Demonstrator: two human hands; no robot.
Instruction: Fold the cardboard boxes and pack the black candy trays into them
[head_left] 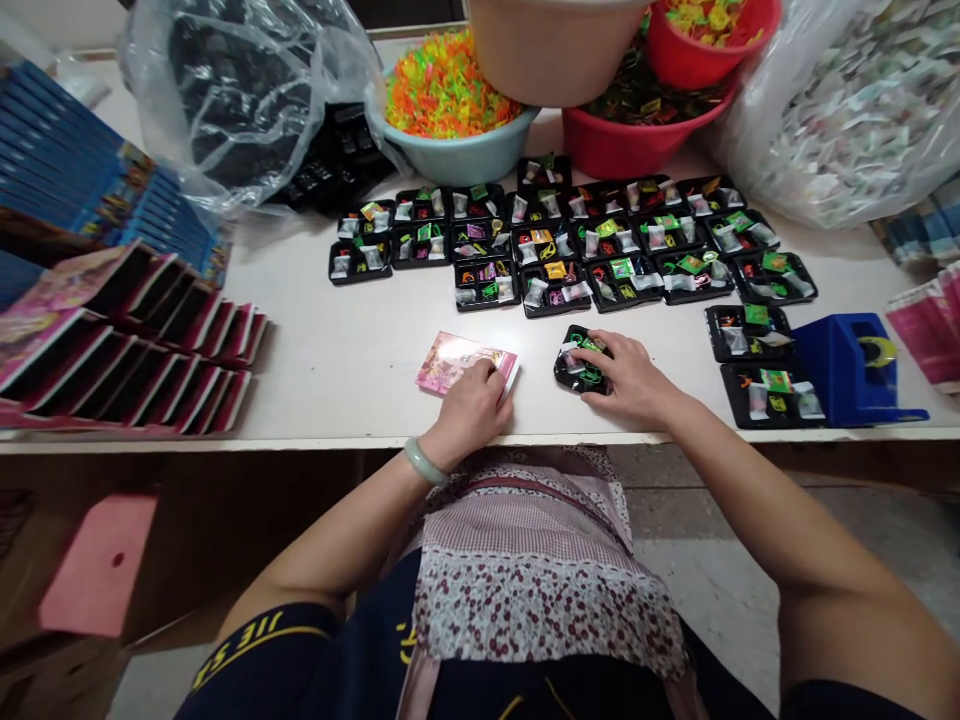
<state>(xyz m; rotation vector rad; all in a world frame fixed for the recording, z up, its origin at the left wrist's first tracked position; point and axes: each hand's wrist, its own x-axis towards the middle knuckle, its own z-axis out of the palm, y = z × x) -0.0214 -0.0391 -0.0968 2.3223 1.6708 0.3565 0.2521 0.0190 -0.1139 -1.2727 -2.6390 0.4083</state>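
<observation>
Light even across surface [337, 370]; space beneath dim. Glare streaks left plastic bag [247, 100]. Outer edges stretched, soft.

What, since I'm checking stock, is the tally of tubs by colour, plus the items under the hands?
Light blue tub: 1
Beige tub: 1
Red tubs: 2
Pink pack under the left hand: 1
Black tray under the right hand: 1
Total: 6
</observation>
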